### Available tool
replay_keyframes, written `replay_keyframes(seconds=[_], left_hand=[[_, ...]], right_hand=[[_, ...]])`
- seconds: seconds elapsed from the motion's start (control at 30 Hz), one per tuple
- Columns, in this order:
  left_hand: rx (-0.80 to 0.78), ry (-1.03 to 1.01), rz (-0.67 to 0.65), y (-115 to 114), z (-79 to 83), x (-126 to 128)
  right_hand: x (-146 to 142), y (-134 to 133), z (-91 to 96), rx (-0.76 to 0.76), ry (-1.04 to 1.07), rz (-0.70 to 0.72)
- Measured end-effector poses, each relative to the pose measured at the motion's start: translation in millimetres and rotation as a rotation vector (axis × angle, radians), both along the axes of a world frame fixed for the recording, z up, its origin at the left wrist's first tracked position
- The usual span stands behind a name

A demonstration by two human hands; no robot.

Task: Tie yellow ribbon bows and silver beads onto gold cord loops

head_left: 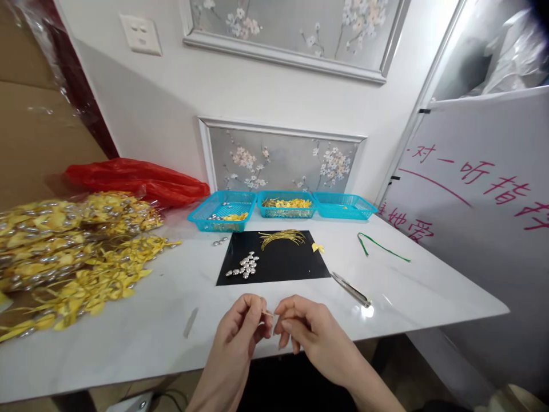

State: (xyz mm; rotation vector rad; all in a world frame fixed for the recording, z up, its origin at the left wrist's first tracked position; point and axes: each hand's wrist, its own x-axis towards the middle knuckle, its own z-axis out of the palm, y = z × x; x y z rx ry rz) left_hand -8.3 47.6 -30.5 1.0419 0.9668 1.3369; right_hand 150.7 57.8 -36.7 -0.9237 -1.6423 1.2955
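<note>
My left hand (240,329) and my right hand (300,329) meet at the near edge of the white table (412,297), fingers pinched together. Between the fingertips shows a tiny tan piece (268,313), too small to name. Just beyond them lies a black mat (283,266) with a cluster of silver beads (244,266), a bundle of gold wire strands (283,236) and one small yellow bow (318,248). Metal scissors (351,289) lie right of the mat.
A large pile of yellow ribbon bows (72,252) covers the table's left, with red plastic bags (137,178) behind. Three blue baskets (223,210) line the wall. A green wire (380,245) lies at right. A whiteboard with red writing (476,194) stands at right.
</note>
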Motion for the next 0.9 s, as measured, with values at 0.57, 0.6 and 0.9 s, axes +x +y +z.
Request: replay_keyframes(seconds=[0.57,0.6,0.9], left_hand=[[0.199,0.282,0.175,10,-3.0,-19],[0.224,0.305,0.185,10,-1.8,-20],[0.323,0.414,0.322,7,3.5,-15]], right_hand=[[-5,0,-0.6,0.373,-0.088,-0.205],[-5,1,-2.0,0.389,-0.105,-0.225],[-10,13,-19.3,0.470,-0.237,-0.488]])
